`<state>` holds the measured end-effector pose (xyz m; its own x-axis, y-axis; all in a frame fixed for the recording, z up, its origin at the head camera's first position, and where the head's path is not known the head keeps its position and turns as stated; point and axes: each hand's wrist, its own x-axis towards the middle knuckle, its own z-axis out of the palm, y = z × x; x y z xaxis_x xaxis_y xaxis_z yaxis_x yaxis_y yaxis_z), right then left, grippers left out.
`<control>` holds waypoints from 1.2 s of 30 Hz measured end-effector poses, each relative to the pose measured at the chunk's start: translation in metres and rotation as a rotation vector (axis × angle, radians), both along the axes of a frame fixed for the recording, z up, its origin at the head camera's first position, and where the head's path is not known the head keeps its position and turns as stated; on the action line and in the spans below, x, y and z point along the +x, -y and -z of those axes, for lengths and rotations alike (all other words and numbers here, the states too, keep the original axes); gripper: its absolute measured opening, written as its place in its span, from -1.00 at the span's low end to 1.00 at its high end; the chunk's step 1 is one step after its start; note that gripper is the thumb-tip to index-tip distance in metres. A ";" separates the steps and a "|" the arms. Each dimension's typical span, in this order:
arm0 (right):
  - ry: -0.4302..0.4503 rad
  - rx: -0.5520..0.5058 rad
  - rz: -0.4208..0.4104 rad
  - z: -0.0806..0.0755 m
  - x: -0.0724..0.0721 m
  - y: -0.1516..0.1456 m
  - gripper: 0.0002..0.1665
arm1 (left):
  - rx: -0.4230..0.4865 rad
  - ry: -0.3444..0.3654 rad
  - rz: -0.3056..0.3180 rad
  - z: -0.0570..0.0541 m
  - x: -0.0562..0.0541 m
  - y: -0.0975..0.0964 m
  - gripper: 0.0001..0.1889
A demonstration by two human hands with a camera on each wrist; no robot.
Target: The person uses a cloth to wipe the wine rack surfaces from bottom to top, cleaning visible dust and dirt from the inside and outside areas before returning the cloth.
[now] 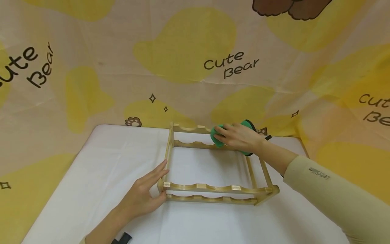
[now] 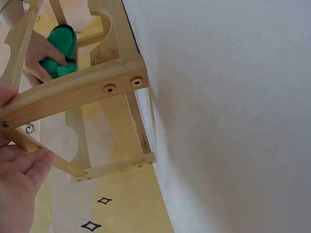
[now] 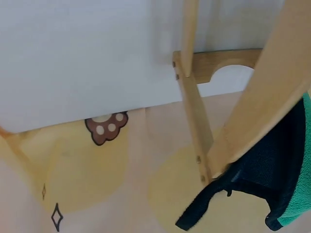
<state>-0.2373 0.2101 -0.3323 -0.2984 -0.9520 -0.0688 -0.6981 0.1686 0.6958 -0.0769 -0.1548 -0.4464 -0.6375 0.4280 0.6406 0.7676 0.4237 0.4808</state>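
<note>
A light wooden rack [image 1: 214, 187] with scalloped rails stands on the white table. My left hand [image 1: 140, 193] grips its left side near the front corner; in the left wrist view the thumb and fingers of this left hand [image 2: 19, 179] lie on either side of the wooden bars. At the rack's back rail, my right hand [image 1: 239, 135] holds a green cleaning cloth [image 1: 217, 139] with black edging. Its fingers bunch the cloth [image 2: 62, 40] in the left wrist view. Part of the cloth [image 3: 299, 179] and its dark strap [image 3: 201, 208] hang beside the rack in the right wrist view; the right hand is out of that frame.
White covering spreads over the table [image 1: 100, 162] around the rack. Behind it hangs a yellow-and-beige printed backdrop [image 1: 182, 51]. A small black object [image 1: 124, 238] shows by the left forearm.
</note>
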 end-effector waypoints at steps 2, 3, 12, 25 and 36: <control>-0.001 -0.004 -0.005 -0.001 0.000 0.006 -0.37 | -0.003 0.004 0.001 0.000 0.000 0.000 -0.31; -0.001 -0.011 -0.010 -0.001 0.000 0.009 -0.39 | -0.004 0.004 0.001 0.000 0.000 0.000 -0.31; -0.023 -0.059 -0.079 0.002 -0.002 0.042 -0.47 | -0.001 0.009 -0.007 -0.001 0.001 0.001 -0.30; -0.044 -0.100 -0.099 0.006 -0.003 0.094 -0.60 | -0.001 0.012 0.003 -0.001 0.000 0.001 -0.29; -0.065 -0.075 -0.067 0.011 -0.007 0.109 -0.67 | -0.006 0.002 -0.001 -0.001 -0.001 0.001 -0.29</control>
<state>-0.2442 0.1011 -0.3435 -0.2357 -0.9716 0.0211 -0.6633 0.1767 0.7272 -0.0781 -0.1561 -0.4459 -0.6394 0.4314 0.6365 0.7661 0.4276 0.4798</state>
